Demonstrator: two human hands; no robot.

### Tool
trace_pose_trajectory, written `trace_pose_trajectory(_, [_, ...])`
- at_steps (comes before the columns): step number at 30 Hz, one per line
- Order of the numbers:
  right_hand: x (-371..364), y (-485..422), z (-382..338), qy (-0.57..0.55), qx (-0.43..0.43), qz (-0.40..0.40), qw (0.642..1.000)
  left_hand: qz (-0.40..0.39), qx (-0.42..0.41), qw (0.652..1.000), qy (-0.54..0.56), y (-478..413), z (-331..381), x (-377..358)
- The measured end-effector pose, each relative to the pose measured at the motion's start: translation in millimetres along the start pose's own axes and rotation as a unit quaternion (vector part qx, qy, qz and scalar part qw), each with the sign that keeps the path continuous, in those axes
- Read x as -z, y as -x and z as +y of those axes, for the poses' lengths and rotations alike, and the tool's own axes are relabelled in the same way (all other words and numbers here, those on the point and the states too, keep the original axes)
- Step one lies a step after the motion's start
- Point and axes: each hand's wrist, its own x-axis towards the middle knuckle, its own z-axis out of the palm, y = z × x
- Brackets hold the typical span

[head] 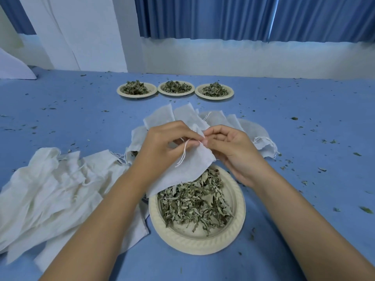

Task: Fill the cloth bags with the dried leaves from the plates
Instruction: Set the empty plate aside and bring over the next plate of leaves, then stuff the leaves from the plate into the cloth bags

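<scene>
The bag [188,169] is held up just above the far side of the near plate [196,245], and its lower edge drapes onto the leaves [194,201] heaped there. Both hands grasp its top. The left hand [162,147] has its fingers curled round the mouth, and the right hand [229,147] pinches the hem between thumb and forefinger. The fingers hide the mouth itself, so I cannot tell whether it is gathered or spread, nor whether anything is inside. A string [183,155] loops down from under the left fingers across the front of the bag.

The bag covers the plate's far rim, and the left forearm crosses its left edge. Behind the hands lie flat bags [182,115], fanned out and largely hidden by the hands; more show to the right with strings trailing. Something dark sits at the opening of one just left of the left wrist, too small to make out. A crumpled pile [50,189] of bags lies at the left and is cut off by the picture's edge; what these hold cannot be told.

Farther back three far plates [175,95] stand in a row, almost touching, each heaped with leaves. Crumbs [322,169] are scattered over the blue table [304,128]. A white wall and a blue curtain [203,17] stand beyond it.
</scene>
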Motion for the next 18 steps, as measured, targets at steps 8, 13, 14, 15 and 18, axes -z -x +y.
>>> trace_pose_trajectory(8, [-1, 4, 0, 0.022, 0.033, -0.008, 0.999, 0.063, 0.187, 0.975, 0.107, 0, -4, 16])
trace_pose_trajectory(13, [1, 15, -14, 0.281, 0.131, -0.137, 0.941, 0.074, 0.277, 0.953, 0.097, -3, -10, 25])
trace_pose_trajectory(14, [-1, 19, -14, 0.329, 0.137, -0.18, 0.917, 0.083, 0.28, 0.95, 0.113, -4, -10, 29])
trace_pose_trajectory(15, [-4, 22, -12, 0.379, 0.144, -0.222, 0.887, 0.092, 0.282, 0.946, 0.129, -5, -10, 33])
trace_pose_trajectory(18, [-18, 26, 1, 0.508, 0.175, -0.314, 0.783, 0.105, 0.295, 0.93, 0.191, -6, -10, 42])
